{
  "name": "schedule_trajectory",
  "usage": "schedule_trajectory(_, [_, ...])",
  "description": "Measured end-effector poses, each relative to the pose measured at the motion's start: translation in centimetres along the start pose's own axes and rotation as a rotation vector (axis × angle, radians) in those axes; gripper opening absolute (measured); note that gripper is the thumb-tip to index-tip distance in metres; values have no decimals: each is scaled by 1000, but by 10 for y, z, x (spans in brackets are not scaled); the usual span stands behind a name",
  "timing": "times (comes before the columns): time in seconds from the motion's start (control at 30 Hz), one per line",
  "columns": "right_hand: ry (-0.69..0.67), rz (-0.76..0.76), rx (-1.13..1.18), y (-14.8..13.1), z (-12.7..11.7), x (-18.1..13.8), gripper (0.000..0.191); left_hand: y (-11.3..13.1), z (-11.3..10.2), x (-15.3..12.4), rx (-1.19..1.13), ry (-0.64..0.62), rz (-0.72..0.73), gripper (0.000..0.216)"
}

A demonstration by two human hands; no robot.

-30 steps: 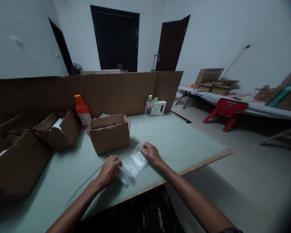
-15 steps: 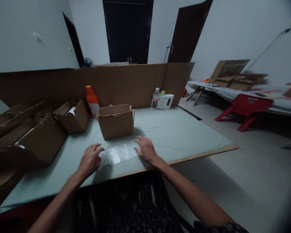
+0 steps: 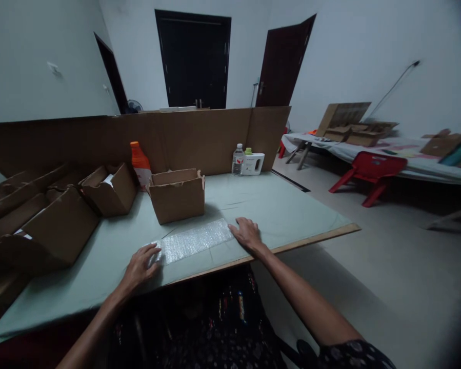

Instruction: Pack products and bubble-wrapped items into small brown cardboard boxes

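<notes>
A strip of clear bubble wrap [image 3: 195, 240] lies spread flat on the pale green table [image 3: 284, 210] near its front edge. My left hand [image 3: 141, 264] rests on the strip's left end, fingers stretched out. Fingers flat, my right hand [image 3: 247, 233] presses down on the right end. Just behind the strip stands a small open cardboard box [image 3: 177, 196].
More open cardboard boxes [image 3: 109, 188] crowd the table's left side. An orange bottle [image 3: 139, 161], a water bottle [image 3: 237, 160] and a white jug [image 3: 252, 162] stand against a cardboard screen [image 3: 199, 136] at the back. Off to the right are a red chair [image 3: 369, 171] and a low table holding boxes.
The bubble wrap, bunched between my hands a second ago, is now stretched out flat and long. My hands have moved apart, left hand leftward and right hand rightward.
</notes>
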State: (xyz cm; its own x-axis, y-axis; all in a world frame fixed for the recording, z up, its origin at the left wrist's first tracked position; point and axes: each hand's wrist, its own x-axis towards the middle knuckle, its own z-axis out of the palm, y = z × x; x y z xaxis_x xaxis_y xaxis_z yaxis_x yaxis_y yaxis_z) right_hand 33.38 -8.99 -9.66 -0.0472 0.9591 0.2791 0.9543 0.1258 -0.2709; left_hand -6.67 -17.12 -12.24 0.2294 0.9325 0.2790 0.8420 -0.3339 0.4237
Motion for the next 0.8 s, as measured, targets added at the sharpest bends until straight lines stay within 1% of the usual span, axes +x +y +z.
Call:
schedule_trajectory(0.07, [1, 20, 19, -9, 5, 2, 29, 12, 9, 9, -11, 10, 4, 40])
schedule_trajectory(0.2, [5, 17, 92, -33, 17, 1, 12, 32, 23, 21, -34, -10, 11, 34])
schedule_trajectory(0.3, [1, 41, 149, -40, 20, 1, 13, 36, 24, 19, -64, -7, -23, 34])
schedule_trajectory(0.4, [-26, 65, 191, -41, 16, 2, 23, 37, 19, 13, -115, -6, -68, 35])
schedule_trajectory(0.5, [-36, 75, 221, -39, 4, 0, 27, 44, 14, 8, -187, -19, -97, 30])
schedule_trajectory(0.63, [8, 95, 232, -40, -26, -8, 26, 61, 7, 7, -311, -47, -130, 26])
schedule_trajectory(0.73, [39, 73, 229, -58, -46, -9, 25, 73, 1, 16, -437, -26, -199, 28])
schedule_trajectory(0.8, [27, 22, 236, -82, -50, -7, 24, 78, -3, 26, -546, -22, -267, 31])
